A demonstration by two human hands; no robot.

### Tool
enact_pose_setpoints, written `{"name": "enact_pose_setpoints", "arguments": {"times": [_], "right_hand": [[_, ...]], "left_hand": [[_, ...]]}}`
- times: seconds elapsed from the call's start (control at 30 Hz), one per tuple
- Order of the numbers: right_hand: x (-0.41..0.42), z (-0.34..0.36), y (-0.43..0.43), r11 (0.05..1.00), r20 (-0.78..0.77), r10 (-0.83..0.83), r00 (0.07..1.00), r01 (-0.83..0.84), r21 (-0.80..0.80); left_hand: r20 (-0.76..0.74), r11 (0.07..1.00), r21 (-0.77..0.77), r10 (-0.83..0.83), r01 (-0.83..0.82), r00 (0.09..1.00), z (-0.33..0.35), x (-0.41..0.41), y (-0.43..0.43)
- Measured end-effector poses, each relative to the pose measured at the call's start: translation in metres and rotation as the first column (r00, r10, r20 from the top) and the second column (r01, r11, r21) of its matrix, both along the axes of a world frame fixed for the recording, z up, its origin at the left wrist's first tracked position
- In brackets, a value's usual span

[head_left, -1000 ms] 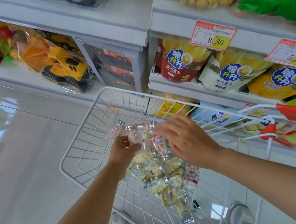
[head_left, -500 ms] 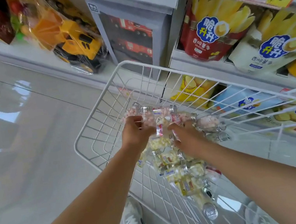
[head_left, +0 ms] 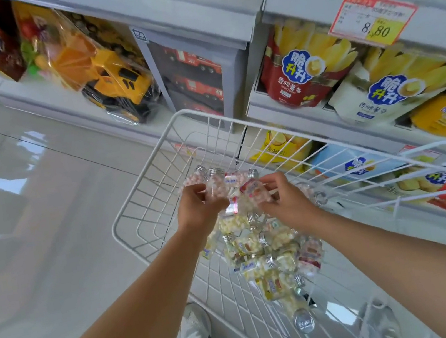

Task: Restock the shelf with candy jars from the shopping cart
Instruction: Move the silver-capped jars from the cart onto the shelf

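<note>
reaching over cart point(head_left: 145, 173) | left hand point(head_left: 198, 212) clutching pink jars point(head_left: 214, 183) | right hand point(head_left: 287, 202) pinching labelled jar point(head_left: 254, 190)

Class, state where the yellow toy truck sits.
Head view, upper left: the yellow toy truck lies bagged on the low shelf, left of the boxed red trucks.

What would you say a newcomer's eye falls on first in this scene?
Most likely the two hands over the cart: the left hand grips several pink jars, and the right hand pinches another jar. Below them a heap of yellow jars lies in the cart. A yellow toy truck stands out at upper left.
</note>
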State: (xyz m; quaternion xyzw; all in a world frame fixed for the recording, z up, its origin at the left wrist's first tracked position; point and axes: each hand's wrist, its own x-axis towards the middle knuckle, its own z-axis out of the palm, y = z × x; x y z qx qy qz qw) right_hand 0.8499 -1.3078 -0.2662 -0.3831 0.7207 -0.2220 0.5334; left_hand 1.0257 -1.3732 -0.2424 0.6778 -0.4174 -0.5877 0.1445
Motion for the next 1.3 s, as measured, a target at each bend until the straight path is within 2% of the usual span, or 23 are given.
{"name": "enact_pose_setpoints", "arguments": {"times": [0.13,0.23,0.43,0.63,0.7,0.87,0.97,1.13,1.2,1.3], "right_hand": [[-0.013,0.04,-0.003,0.99,0.154,-0.128,0.98,0.135,-0.032],[-0.023,0.086,-0.005,0.985,0.195,-0.111,0.974,0.133,-0.107],[-0.043,0.205,-0.002,0.942,0.142,-0.109,0.984,0.148,-0.3],[-0.076,0.336,0.013,0.853,0.088,-0.122,0.989,0.15,-0.5],[-0.089,0.376,0.022,0.806,0.079,-0.138,0.987,0.158,-0.57],[-0.12,0.459,0.05,0.664,0.068,-0.232,0.97,0.209,-0.718],[-0.144,0.5,0.068,0.569,0.109,-0.272,0.956,0.252,-0.783],[-0.2,0.55,0.081,0.423,-0.056,-0.396,0.917,0.128,-0.897],[-0.226,0.566,0.081,0.418,-0.16,-0.45,0.879,0.049,-0.907],[-0.263,0.578,0.076,0.5,-0.364,-0.521,0.772,-0.07,-0.863]], "left_hand": [[-0.059,0.999,0.039,-0.015,0.017,0.998,0.029,-0.004,-0.001],[-0.124,0.999,0.035,0.029,-0.025,0.992,0.063,-0.008,-0.001],[-0.245,0.992,-0.097,-0.099,0.078,0.964,0.164,-0.02,-0.002],[-0.325,0.972,-0.194,-0.189,0.13,0.926,0.291,-0.045,-0.007],[-0.313,0.947,-0.27,-0.255,0.171,0.915,0.329,-0.058,-0.007],[-0.253,0.808,-0.514,-0.463,0.287,0.849,0.411,-0.096,0.006],[-0.202,0.718,-0.631,-0.518,0.294,0.831,0.449,-0.126,0.015],[-0.098,0.561,-0.761,-0.595,0.325,0.797,0.499,-0.191,0.027],[-0.055,0.5,-0.809,-0.589,0.31,0.806,0.514,-0.221,0.027],[0.063,0.392,-0.862,-0.545,0.321,0.836,0.53,-0.266,0.024]]}}
